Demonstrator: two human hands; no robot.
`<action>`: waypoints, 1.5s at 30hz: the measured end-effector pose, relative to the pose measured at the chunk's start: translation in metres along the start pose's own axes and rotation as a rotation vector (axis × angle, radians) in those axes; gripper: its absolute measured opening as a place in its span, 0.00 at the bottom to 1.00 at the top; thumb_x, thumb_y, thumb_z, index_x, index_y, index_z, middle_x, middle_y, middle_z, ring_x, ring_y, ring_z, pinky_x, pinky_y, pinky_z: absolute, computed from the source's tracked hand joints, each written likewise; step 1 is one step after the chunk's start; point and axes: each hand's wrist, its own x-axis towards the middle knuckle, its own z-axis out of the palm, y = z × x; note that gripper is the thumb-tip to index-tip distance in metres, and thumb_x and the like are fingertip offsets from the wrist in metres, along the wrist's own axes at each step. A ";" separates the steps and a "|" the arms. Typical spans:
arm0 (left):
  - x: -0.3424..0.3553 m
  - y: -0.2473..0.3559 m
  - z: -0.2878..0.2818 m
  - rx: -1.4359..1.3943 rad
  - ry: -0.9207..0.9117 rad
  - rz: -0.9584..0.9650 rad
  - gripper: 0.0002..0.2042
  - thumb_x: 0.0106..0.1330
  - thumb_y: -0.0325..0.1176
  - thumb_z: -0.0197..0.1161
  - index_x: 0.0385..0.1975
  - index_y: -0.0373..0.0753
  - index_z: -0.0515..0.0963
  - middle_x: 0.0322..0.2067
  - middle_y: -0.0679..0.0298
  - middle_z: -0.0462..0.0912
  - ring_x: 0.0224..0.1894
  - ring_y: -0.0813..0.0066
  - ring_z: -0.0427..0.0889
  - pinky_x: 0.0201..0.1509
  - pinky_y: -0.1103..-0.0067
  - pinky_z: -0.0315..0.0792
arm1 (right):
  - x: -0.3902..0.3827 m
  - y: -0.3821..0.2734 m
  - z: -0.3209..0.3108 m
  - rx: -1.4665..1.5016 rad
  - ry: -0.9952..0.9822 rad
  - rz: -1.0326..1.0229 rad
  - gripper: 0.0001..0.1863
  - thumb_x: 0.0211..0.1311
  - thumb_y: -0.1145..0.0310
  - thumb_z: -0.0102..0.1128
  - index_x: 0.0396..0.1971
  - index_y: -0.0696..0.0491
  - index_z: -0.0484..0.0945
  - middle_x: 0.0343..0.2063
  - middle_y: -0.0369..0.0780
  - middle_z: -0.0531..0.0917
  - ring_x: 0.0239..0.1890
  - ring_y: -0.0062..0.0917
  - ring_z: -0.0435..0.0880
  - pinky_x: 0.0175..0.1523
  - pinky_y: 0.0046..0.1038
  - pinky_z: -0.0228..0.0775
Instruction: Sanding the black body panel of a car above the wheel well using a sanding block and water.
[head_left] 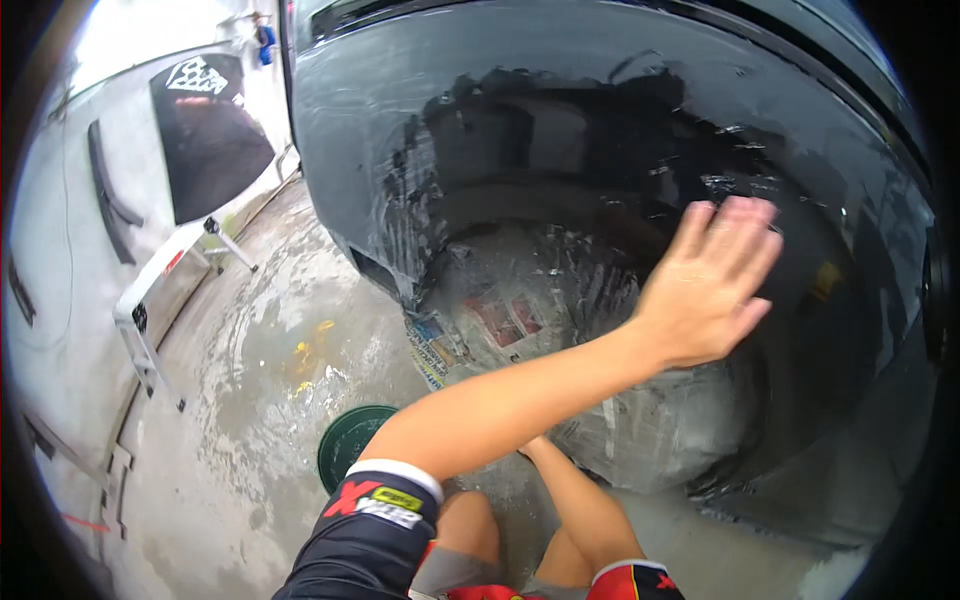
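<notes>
My left hand (712, 282) is stretched out against the wet car body panel (370, 95), at the upper right of the wheel arch. Its back shows, the fingers are straight and the thumb stands apart; what lies under the palm is hidden. A glossy black patch (480, 135) spreads over the grey panel around the arch. Below the left hand sits the wheel (660, 430), wrapped in clear plastic and newspaper (500, 320). My right hand is hidden behind my left forearm; only its wrist and forearm (575, 500) show.
A dark green bucket (345, 445) stands on the wet concrete floor (250, 400), close to my left elbow. Farther left is a folding metal step bench (165, 270). A dark panel (210, 140) with a white checkered pattern leans on the wall, near black trim strips (108, 195).
</notes>
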 end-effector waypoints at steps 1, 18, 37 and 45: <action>0.021 0.005 0.021 0.011 0.082 0.126 0.33 0.68 0.50 0.58 0.66 0.33 0.70 0.73 0.45 0.61 0.75 0.46 0.58 0.76 0.47 0.48 | -0.019 -0.020 -0.007 -0.270 0.171 -0.127 0.30 0.69 0.45 0.60 0.60 0.51 0.77 0.58 0.45 0.82 0.56 0.37 0.83 0.59 0.43 0.73; 0.025 -0.158 0.006 0.696 0.400 -0.547 0.33 0.74 0.44 0.45 0.64 0.14 0.62 0.67 0.24 0.59 0.73 0.25 0.53 0.76 0.45 0.48 | -0.123 -0.049 -0.095 -1.303 0.168 0.048 0.32 0.75 0.50 0.49 0.66 0.59 0.70 0.59 0.60 0.75 0.65 0.53 0.73 0.70 0.44 0.64; -0.413 -0.218 -0.180 0.880 -0.311 -1.183 0.18 0.74 0.41 0.51 0.53 0.39 0.81 0.61 0.46 0.76 0.66 0.42 0.69 0.72 0.50 0.57 | -0.050 0.016 0.056 -1.342 -0.054 -0.590 0.23 0.72 0.54 0.56 0.60 0.53 0.74 0.50 0.52 0.80 0.51 0.51 0.80 0.56 0.47 0.74; -0.577 -0.110 -0.274 0.748 -0.701 -1.948 0.28 0.80 0.52 0.36 0.63 0.41 0.76 0.64 0.45 0.75 0.73 0.44 0.62 0.75 0.37 0.38 | 0.046 0.156 0.187 -1.701 -0.227 -0.291 0.19 0.69 0.62 0.56 0.54 0.57 0.78 0.52 0.48 0.81 0.55 0.43 0.82 0.51 0.44 0.78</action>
